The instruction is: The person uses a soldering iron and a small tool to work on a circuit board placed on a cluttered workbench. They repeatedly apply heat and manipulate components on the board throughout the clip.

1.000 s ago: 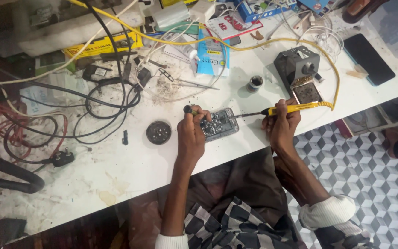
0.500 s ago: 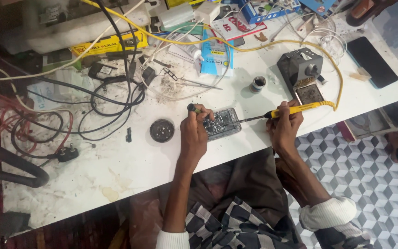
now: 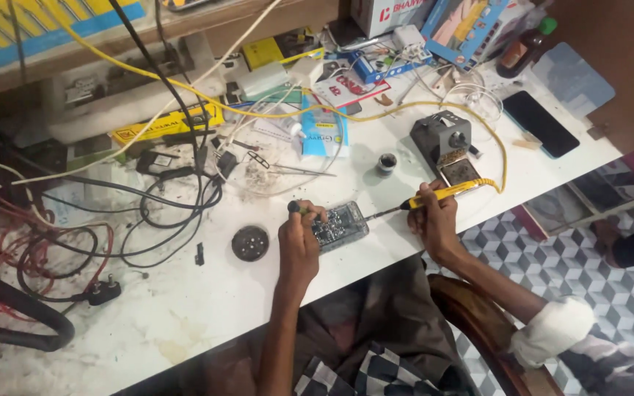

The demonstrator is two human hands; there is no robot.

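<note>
Crowding the white bench (image 3: 185,308) — tangled cables (image 3: 148,205); left hand (image 3: 299,246) grips one circuit board (image 3: 340,224), right hand (image 3: 434,216) one yellow soldering iron (image 3: 442,193).

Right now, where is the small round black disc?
In the head view, the round black disc lies on the white table, just left of the left hand holding the circuit board.

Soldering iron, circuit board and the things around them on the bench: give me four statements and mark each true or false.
1. The right hand holds a yellow-handled soldering iron. True.
2. The left hand rests on the dark phone. False: it is at the circuit board; the phone lies apart, far right.
3. A round black disc lies left of the board. True.
4. The iron's cable is red. False: the cable is yellow.
</note>
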